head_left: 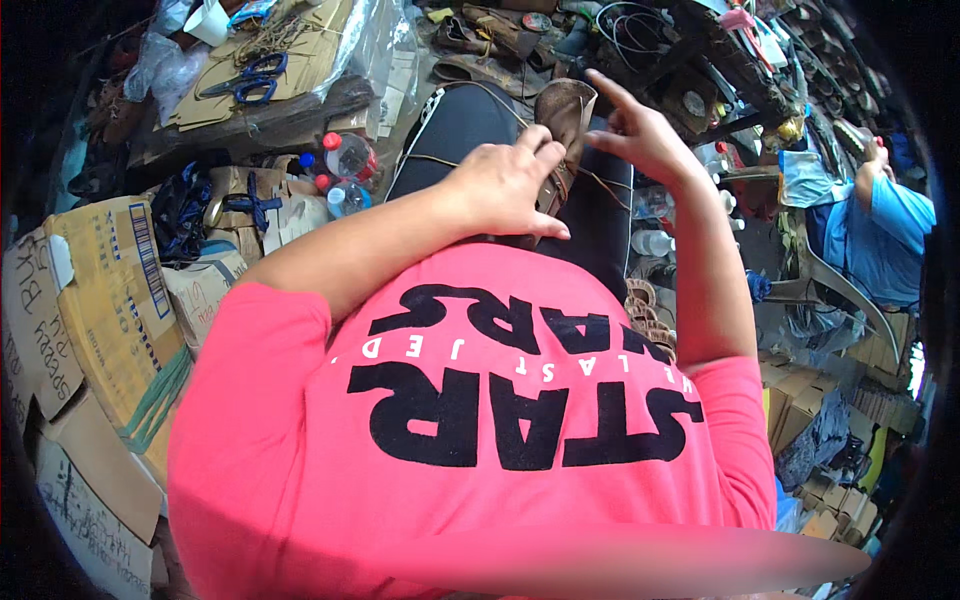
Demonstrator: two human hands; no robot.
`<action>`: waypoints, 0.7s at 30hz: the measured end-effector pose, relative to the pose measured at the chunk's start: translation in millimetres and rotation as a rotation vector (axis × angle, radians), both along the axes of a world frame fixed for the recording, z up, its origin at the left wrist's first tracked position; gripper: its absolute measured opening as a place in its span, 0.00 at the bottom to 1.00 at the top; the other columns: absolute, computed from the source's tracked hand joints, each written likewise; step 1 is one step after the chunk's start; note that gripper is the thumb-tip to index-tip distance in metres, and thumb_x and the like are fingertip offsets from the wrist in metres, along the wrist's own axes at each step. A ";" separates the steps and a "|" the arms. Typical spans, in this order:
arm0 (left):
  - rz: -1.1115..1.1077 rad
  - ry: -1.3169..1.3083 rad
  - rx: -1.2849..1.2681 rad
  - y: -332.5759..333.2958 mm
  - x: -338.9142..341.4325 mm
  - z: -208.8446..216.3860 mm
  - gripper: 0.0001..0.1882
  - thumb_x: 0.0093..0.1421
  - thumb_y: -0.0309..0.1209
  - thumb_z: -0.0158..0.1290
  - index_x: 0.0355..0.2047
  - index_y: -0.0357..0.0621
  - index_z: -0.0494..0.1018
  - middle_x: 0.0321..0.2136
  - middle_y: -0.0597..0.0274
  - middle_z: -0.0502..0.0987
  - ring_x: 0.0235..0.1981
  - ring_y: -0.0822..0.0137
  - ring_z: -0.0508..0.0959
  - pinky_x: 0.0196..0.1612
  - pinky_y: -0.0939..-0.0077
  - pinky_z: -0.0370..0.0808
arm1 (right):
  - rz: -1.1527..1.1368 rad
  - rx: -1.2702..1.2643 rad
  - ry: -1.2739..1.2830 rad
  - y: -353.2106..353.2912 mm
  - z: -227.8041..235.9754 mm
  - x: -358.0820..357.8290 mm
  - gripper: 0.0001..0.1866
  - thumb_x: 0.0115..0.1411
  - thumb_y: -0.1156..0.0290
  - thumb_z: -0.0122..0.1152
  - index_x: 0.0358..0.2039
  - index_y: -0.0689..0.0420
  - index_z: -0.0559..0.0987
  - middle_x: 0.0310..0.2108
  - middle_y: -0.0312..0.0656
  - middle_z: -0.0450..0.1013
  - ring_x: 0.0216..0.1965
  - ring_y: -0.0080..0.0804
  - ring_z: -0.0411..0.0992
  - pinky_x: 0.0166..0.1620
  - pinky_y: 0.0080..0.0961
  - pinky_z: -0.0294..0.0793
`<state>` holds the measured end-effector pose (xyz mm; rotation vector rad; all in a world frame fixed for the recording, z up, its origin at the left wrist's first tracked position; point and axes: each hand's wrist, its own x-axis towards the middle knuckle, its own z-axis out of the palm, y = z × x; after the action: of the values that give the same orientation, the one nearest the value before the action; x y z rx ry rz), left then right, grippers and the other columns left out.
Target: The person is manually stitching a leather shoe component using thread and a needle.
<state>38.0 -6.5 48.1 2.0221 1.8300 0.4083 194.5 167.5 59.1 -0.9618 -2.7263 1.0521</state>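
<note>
A brown leather shoe [566, 110] lies on my lap between my dark-trousered thighs, its far end pointing away from me. My left hand [505, 185] rests over its near part, fingers bent against the leather and thumb stretched toward me. Just right of the shoe is my right hand [640, 130], its index finger stretched out and the thumb side near the leather; the other fingers are partly curled. I see nothing held in it. A thin brown cord [600, 183] crosses my thighs on both sides of the shoe. The part under my left hand is hidden.
Blue-handled scissors [256, 80] lie on stacked cardboard at the far left. Plastic bottles [348, 160] stand below them. More brown shoes [490, 35] lie beyond my knees. Cardboard boxes [110, 290] crowd my left. A person in a blue garment [885, 235] sits at the right.
</note>
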 end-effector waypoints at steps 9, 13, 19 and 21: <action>-0.077 -0.076 -0.001 2.9 5.3 -31.1 0.36 0.44 0.43 0.62 0.50 0.38 0.65 0.42 0.47 0.71 0.41 0.49 0.76 0.44 0.60 0.75 | -0.114 -0.352 0.220 9.6 -33.2 45.5 0.08 0.51 0.74 0.68 0.29 0.56 0.75 0.26 0.26 0.69 0.30 0.14 0.65 0.36 0.15 0.66; -0.115 -0.212 0.165 1.3 6.1 -40.7 0.35 0.44 0.40 0.61 0.51 0.38 0.66 0.43 0.47 0.71 0.43 0.49 0.76 0.46 0.61 0.74 | -0.208 -0.544 0.325 0.7 -48.8 73.1 0.09 0.53 0.71 0.67 0.33 0.56 0.76 0.29 0.27 0.71 0.35 0.15 0.67 0.37 0.17 0.68; -0.160 -0.188 0.090 -2.5 11.4 -35.3 0.37 0.44 0.36 0.60 0.55 0.39 0.64 0.43 0.48 0.71 0.43 0.50 0.75 0.47 0.63 0.74 | -0.230 -0.660 -0.013 -0.3 -9.6 48.1 0.23 0.52 0.58 0.69 0.44 0.56 0.75 0.31 0.28 0.71 0.28 0.15 0.67 0.33 0.16 0.68; -0.187 -0.191 0.148 -3.0 12.7 -35.7 0.36 0.44 0.32 0.60 0.55 0.40 0.62 0.43 0.47 0.71 0.42 0.49 0.76 0.45 0.62 0.75 | -0.166 -0.672 -0.036 -0.1 -2.3 40.2 0.21 0.52 0.58 0.69 0.42 0.57 0.77 0.27 0.28 0.71 0.26 0.14 0.66 0.30 0.15 0.66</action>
<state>50.7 -9.4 12.5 2.1466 1.5228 0.6730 234.7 167.4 56.8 -1.2511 -2.2729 1.9775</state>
